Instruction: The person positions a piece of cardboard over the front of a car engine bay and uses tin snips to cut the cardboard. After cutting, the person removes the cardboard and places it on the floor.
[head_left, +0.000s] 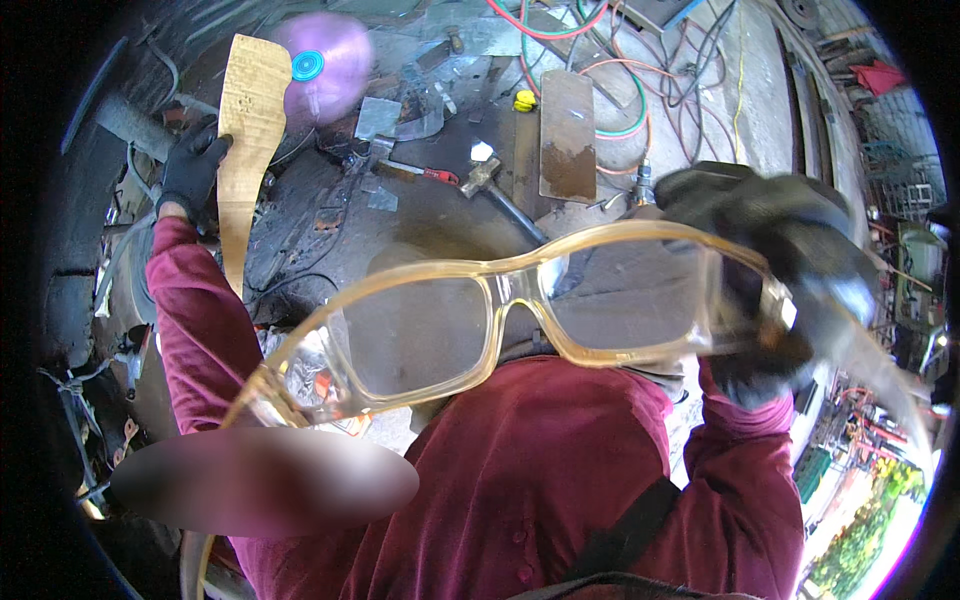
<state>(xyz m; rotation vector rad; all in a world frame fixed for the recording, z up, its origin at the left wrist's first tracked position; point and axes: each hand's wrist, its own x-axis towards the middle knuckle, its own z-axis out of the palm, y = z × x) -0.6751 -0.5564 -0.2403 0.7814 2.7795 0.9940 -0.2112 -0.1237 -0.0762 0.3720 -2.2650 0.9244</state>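
Clear safety glasses (502, 290) with yellowed frames hang large in front of my chest, close to the camera. My right hand (800, 250), in a dark glove and smeared by motion, is closed on their right temple. Over on the left, my left hand (195, 175), also gloved, grips the edge of a long curved piece of brown cardboard (252, 135) with the thumb over it. The cardboard's lower end tapers to a point near my left sleeve.
Beyond the cardboard is a purple disc (345, 70) with a blue centre. A hammer (482, 178), a red-handled tool (430, 174), a rusty metal plate (568, 130) and a small yellow object (525, 100) lie ahead. Red and green hoses (640, 110) tangle at the far right.
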